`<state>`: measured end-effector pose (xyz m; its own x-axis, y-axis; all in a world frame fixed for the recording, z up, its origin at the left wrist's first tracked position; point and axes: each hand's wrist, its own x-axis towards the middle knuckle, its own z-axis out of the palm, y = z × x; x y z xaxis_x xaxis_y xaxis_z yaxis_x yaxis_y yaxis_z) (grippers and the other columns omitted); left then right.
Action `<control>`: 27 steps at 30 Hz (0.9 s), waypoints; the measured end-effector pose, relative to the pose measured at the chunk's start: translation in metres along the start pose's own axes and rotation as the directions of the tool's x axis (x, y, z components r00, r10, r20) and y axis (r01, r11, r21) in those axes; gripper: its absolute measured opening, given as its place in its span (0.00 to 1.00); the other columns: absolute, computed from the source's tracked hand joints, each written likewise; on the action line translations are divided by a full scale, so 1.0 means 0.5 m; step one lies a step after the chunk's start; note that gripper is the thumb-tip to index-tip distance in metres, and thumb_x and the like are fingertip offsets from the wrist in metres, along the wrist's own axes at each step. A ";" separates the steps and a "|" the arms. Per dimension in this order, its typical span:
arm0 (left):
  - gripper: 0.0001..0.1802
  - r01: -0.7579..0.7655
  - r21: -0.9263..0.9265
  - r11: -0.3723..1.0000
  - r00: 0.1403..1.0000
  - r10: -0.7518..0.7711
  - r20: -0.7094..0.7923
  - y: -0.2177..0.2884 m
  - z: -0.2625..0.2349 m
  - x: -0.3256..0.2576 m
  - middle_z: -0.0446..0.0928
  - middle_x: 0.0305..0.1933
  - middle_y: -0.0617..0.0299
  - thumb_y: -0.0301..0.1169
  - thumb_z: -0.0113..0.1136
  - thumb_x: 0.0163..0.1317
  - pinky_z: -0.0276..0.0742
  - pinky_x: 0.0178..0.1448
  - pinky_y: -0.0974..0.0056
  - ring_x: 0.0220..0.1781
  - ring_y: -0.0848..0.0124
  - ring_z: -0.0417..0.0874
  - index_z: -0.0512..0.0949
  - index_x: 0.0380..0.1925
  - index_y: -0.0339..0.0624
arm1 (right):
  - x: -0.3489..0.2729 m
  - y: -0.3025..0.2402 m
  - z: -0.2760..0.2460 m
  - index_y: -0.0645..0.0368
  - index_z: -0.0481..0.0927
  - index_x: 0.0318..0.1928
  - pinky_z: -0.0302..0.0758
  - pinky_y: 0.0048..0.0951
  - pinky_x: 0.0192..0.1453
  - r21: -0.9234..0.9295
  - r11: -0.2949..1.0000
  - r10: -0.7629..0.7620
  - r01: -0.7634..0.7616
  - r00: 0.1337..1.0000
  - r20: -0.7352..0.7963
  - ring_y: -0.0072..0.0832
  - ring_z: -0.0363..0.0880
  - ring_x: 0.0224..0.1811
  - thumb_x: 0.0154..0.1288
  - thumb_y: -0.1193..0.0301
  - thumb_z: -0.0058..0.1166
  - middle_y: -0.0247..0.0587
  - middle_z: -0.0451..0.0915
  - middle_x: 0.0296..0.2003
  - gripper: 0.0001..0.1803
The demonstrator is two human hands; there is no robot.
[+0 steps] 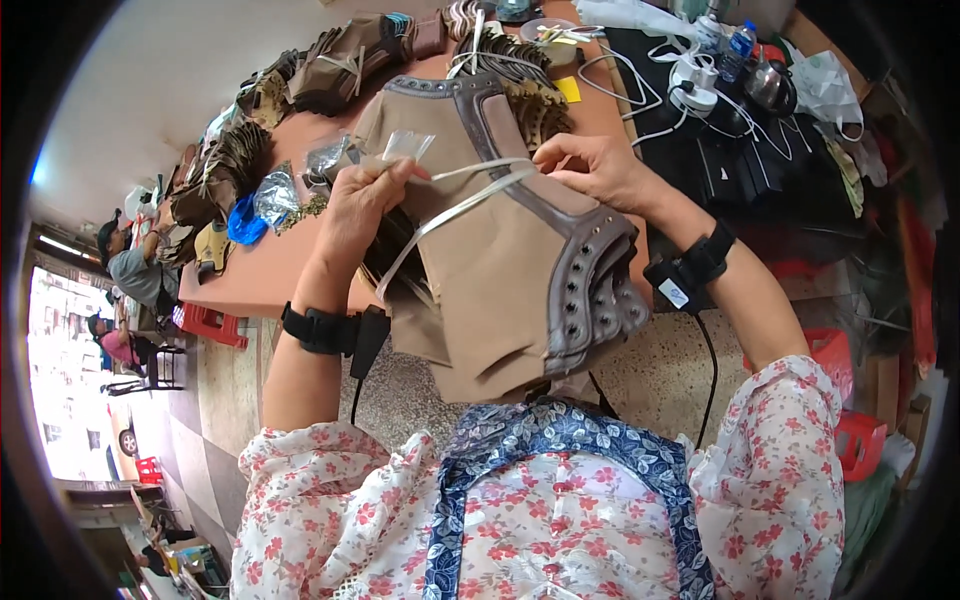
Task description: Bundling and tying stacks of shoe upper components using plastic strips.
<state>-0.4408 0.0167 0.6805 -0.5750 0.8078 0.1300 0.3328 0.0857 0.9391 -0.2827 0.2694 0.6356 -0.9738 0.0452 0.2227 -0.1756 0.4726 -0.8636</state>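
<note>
A bundle of tan shoe uppers (490,285) with grey-brown eyelet trim leans at the table's front edge, close to my body. A white tie strip (462,207) runs around the bundle. My left hand (362,205) is closed in a pinch on the strip, to the left of the bundle. A small piece of clear plastic (408,147) stands up just beside those fingers; I cannot tell whether they hold it too. On the bundle's right side, my right hand (598,172) pinches the strip near the trim, its fingertips bent together.
More tied bundles of uppers (340,68) lie along the orange-brown table (290,262). A blue plastic bag (245,220) is at left. On the black surface at right are a power strip (692,82), a water bottle (738,50) and a metal kettle (771,88). Other people sit far left.
</note>
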 end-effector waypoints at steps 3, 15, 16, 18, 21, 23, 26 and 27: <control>0.16 0.001 -0.022 1.000 0.999 -0.002 -0.037 -0.013 -0.018 -0.018 0.56 0.17 0.77 0.37 0.51 0.66 0.45 0.24 0.75 0.20 0.86 0.53 0.81 0.29 0.36 | 0.021 -0.008 0.023 0.62 0.77 0.40 0.74 0.23 0.42 -0.039 0.995 -0.089 0.087 0.995 -0.044 0.20 0.76 0.34 0.58 0.75 0.54 0.37 0.79 0.32 0.09; 0.17 0.064 -0.159 0.985 0.984 -0.089 -0.154 -0.026 -0.036 -0.034 0.57 0.15 0.77 0.39 0.51 0.66 0.45 0.24 0.75 0.19 0.85 0.53 0.81 0.29 0.37 | 0.164 0.004 -0.004 0.61 0.78 0.34 0.72 0.21 0.38 -0.057 0.991 -0.112 0.123 0.981 0.157 0.18 0.74 0.31 0.56 0.73 0.57 0.31 0.79 0.27 0.06; 0.17 0.053 -0.160 0.986 0.979 -0.082 -0.185 -0.026 -0.028 -0.032 0.57 0.16 0.77 0.39 0.51 0.66 0.46 0.24 0.75 0.19 0.86 0.54 0.81 0.29 0.37 | 0.164 -0.016 -0.017 0.62 0.78 0.34 0.72 0.21 0.39 -0.159 0.983 -0.054 0.092 0.973 0.226 0.18 0.74 0.31 0.56 0.72 0.57 0.31 0.79 0.28 0.07; 0.15 0.035 -0.188 0.982 0.978 -0.072 -0.196 -0.028 -0.014 -0.020 0.57 0.16 0.77 0.36 0.52 0.66 0.45 0.23 0.76 0.19 0.86 0.54 0.81 0.29 0.36 | 0.167 -0.057 -0.057 0.63 0.78 0.35 0.72 0.20 0.38 -0.267 0.960 -0.003 0.088 0.953 0.302 0.17 0.75 0.32 0.58 0.71 0.56 0.31 0.79 0.29 0.08; 0.15 0.028 -0.221 0.975 0.973 -0.077 -0.218 -0.034 -0.019 -0.014 0.57 0.16 0.78 0.35 0.51 0.66 0.45 0.23 0.76 0.19 0.87 0.54 0.81 0.30 0.35 | 0.152 -0.179 -0.108 0.61 0.80 0.36 0.71 0.19 0.32 -0.192 0.972 0.168 -0.133 0.970 0.177 0.17 0.78 0.33 0.61 0.68 0.53 0.32 0.81 0.31 0.10; 0.15 -0.038 -0.237 0.971 0.980 -0.011 -0.201 -0.043 -0.029 -0.013 0.56 0.16 0.78 0.36 0.51 0.67 0.45 0.23 0.76 0.19 0.87 0.54 0.81 0.31 0.35 | 0.148 -0.245 -0.115 0.59 0.80 0.38 0.69 0.17 0.28 -0.159 0.982 0.131 -0.104 0.977 0.167 0.16 0.78 0.33 0.63 0.66 0.51 0.31 0.81 0.31 0.10; 0.15 -0.026 -0.271 0.962 0.977 -0.033 -0.209 -0.049 -0.038 -0.016 0.56 0.15 0.78 0.37 0.51 0.67 0.46 0.23 0.76 0.19 0.87 0.54 0.80 0.32 0.36 | 0.171 -0.305 -0.060 0.60 0.80 0.40 0.70 0.17 0.28 -0.259 0.963 0.147 -0.078 0.955 0.257 0.17 0.78 0.33 0.64 0.66 0.49 0.32 0.81 0.32 0.12; 0.15 -0.010 -0.294 0.956 0.982 -0.046 -0.184 -0.052 -0.039 -0.012 0.56 0.15 0.77 0.37 0.51 0.67 0.46 0.23 0.76 0.19 0.86 0.54 0.80 0.32 0.36 | 0.181 -0.326 -0.029 0.61 0.80 0.41 0.71 0.18 0.29 -0.318 0.945 0.170 -0.074 0.943 0.285 0.17 0.78 0.35 0.64 0.65 0.49 0.33 0.81 0.33 0.13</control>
<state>-0.4606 -0.0017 0.6615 -0.7176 0.6816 0.1431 0.1044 -0.0978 0.9897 -0.3403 0.2094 0.8031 -0.9896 -0.1284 -0.0654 -0.0483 0.7231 -0.6891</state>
